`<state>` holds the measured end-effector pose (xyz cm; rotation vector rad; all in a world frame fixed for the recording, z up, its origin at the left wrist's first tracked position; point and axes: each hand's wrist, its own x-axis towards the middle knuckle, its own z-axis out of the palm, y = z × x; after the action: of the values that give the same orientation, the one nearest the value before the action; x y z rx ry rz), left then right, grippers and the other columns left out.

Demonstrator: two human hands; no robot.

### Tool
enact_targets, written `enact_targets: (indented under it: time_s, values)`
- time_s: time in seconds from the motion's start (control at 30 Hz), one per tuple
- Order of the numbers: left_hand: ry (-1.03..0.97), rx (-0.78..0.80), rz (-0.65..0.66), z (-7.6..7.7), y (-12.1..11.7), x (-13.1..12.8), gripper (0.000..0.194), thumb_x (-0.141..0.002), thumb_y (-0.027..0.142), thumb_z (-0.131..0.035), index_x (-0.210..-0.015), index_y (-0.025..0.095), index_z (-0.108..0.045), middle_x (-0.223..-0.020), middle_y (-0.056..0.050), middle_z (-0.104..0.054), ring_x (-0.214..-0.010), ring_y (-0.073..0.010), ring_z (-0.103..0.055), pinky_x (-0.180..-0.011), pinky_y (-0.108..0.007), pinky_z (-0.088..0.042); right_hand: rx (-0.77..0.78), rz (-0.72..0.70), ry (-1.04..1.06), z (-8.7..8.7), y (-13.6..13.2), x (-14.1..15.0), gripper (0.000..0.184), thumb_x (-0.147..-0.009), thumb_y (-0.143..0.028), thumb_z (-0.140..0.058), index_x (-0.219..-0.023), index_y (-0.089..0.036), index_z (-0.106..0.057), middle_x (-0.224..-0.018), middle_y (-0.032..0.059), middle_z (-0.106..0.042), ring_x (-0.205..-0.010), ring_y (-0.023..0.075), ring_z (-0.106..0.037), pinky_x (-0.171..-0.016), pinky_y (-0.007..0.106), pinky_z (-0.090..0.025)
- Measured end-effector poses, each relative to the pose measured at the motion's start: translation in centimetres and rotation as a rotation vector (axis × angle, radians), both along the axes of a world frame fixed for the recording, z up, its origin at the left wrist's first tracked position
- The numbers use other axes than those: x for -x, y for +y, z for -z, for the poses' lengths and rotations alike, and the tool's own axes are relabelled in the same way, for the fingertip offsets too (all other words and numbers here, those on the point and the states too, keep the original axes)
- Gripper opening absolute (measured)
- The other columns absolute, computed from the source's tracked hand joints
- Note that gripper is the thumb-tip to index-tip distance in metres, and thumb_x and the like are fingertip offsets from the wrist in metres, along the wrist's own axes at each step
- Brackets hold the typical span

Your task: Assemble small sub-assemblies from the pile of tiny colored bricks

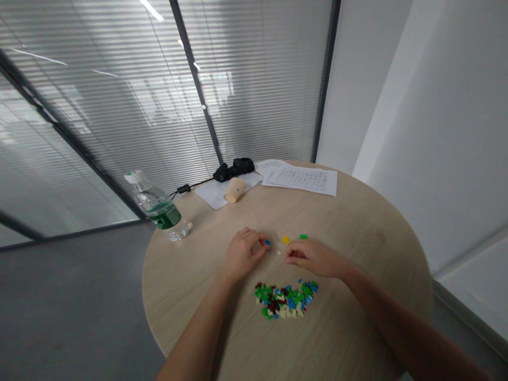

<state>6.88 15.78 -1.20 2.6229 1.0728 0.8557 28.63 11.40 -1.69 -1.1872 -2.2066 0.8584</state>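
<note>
My left hand (244, 253) pinches a small blue toy brick (268, 242) between thumb and fingertips, just above the table. Across from it, my right hand (311, 256) has its fingers curled together; whatever may be in them is hidden. Between the hands lies a tiny cream piece (279, 252). A yellow piece (286, 239) and a green brick (303, 236) sit just beyond my right hand. Nearer to me is a loose pile of small bricks (286, 300) in green, blue, dark red and cream.
On the round wooden table (369, 238), a water bottle (159, 206) stands at the left edge. A paper cup (235, 190) lies on its side on a sheet at the back, near a black folded item (234, 168). Printed papers (304, 179) lie at the far edge.
</note>
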Motion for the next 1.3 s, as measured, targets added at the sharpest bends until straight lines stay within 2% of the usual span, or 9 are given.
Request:
enact_targets:
  time_s: [0.13, 0.23, 0.43, 0.63, 0.73, 0.87, 1.0, 1.13, 1.3]
  values:
    - [-0.049, 0.019, 0.161, -0.2, -0.8, -0.8, 0.006, -0.079, 0.023, -0.064, -0.084, 0.02, -0.064, -0.078, -0.001, -0.067, -0.08, -0.0172, -0.056, -0.075, -0.03, -0.042, 0.097, 0.163, 0.231, 0.2, 0.3, 0.4, 0.012, -0.079, -0.026, -0.058, -0.08, -0.017, -0.065, -0.075, 0.0027, -0.066, -0.066, 0.0135, -0.057, -0.062, 0.024, -0.043]
    - [-0.076, 0.016, 0.215, -0.3, -1.3, -1.3, 0.008, -0.08, 0.027, -0.065, -0.082, 0.019, -0.062, -0.077, -0.001, -0.066, -0.078, -0.0168, -0.056, -0.074, -0.029, -0.043, 0.126, 0.222, 0.341, 0.4, 0.5, 0.7, 0.009, -0.074, -0.026, -0.063, -0.077, -0.017, -0.063, -0.075, 0.0021, -0.065, -0.067, 0.0138, -0.058, -0.063, 0.025, -0.044]
    - [-0.1, -0.038, 0.224, -0.1, -1.4, -1.7, 0.011, -0.085, 0.028, -0.058, -0.084, 0.019, -0.064, -0.076, -0.003, -0.067, -0.075, -0.0166, -0.056, -0.072, -0.03, -0.044, 0.2, 0.225, 0.476, 1.0, 0.6, 1.0, 0.015, -0.069, -0.03, -0.067, -0.073, -0.019, -0.058, -0.072, 0.0003, -0.064, -0.067, 0.0142, -0.06, -0.064, 0.026, -0.046]
    - [-0.129, -0.11, 0.252, 0.0, -1.3, -1.7, 0.011, -0.086, 0.023, -0.057, -0.081, 0.019, -0.065, -0.076, -0.003, -0.068, -0.074, -0.0161, -0.056, -0.07, -0.029, -0.044, 0.201, 0.222, 0.522, 1.1, 0.5, 1.2, 0.014, -0.07, -0.029, -0.067, -0.075, -0.02, -0.058, -0.072, 0.0002, -0.066, -0.069, 0.0147, -0.062, -0.066, 0.027, -0.047]
    - [-0.137, -0.132, 0.168, 0.2, -0.8, -1.4, 0.008, -0.084, 0.022, -0.058, -0.08, 0.019, -0.065, -0.075, -0.003, -0.067, -0.075, -0.0168, -0.056, -0.07, -0.029, -0.045, 0.17, 0.264, 0.48, 0.9, 0.6, 1.1, 0.013, -0.074, -0.031, -0.062, -0.079, -0.019, -0.059, -0.075, 0.0013, -0.066, -0.07, 0.0146, -0.062, -0.065, 0.026, -0.047]
    - [-0.087, -0.158, -0.069, 0.8, 0.1, -0.6, 0.007, -0.082, 0.019, -0.059, -0.078, 0.019, -0.066, -0.077, -0.003, -0.067, -0.078, -0.0184, -0.055, -0.073, -0.032, -0.045, 0.071, 0.369, 0.317, 0.8, 0.7, 0.7, 0.009, -0.076, -0.027, -0.06, -0.08, -0.019, -0.06, -0.075, 0.0021, -0.067, -0.071, 0.0144, -0.061, -0.066, 0.026, -0.047]
    - [0.0, -0.135, -0.231, 1.3, 0.6, -0.4, 0.006, -0.078, 0.02, -0.063, -0.078, 0.02, -0.069, -0.084, -0.005, -0.066, -0.084, -0.0208, -0.053, -0.076, -0.035, -0.045, -0.005, 0.371, 0.155, 0.8, 0.5, 0.4, 0.007, -0.078, -0.022, -0.058, -0.082, -0.019, -0.062, -0.074, 0.0023, -0.067, -0.067, 0.0134, -0.06, -0.062, 0.024, -0.045]
    - [0.05, -0.099, -0.275, 1.4, 0.5, -0.7, 0.006, -0.077, 0.02, -0.064, -0.078, 0.022, -0.07, -0.087, -0.005, -0.065, -0.086, -0.0211, -0.052, -0.077, -0.036, -0.044, -0.056, 0.317, 0.025, 0.6, 0.3, 0.4, 0.009, -0.08, -0.021, -0.056, -0.081, -0.018, -0.064, -0.072, 0.0024, -0.068, -0.062, 0.0126, -0.059, -0.059, 0.023, -0.043]
    - [0.085, -0.095, -0.285, 1.6, 0.7, -0.8, 0.006, -0.078, 0.021, -0.064, -0.079, 0.021, -0.07, -0.088, -0.005, -0.064, -0.087, -0.0214, -0.052, -0.077, -0.036, -0.043, -0.085, 0.262, -0.043, 0.3, 0.1, 0.4, 0.011, -0.081, -0.022, -0.055, -0.078, -0.018, -0.065, -0.073, 0.0034, -0.069, -0.064, 0.0135, -0.06, -0.059, 0.023, -0.042]
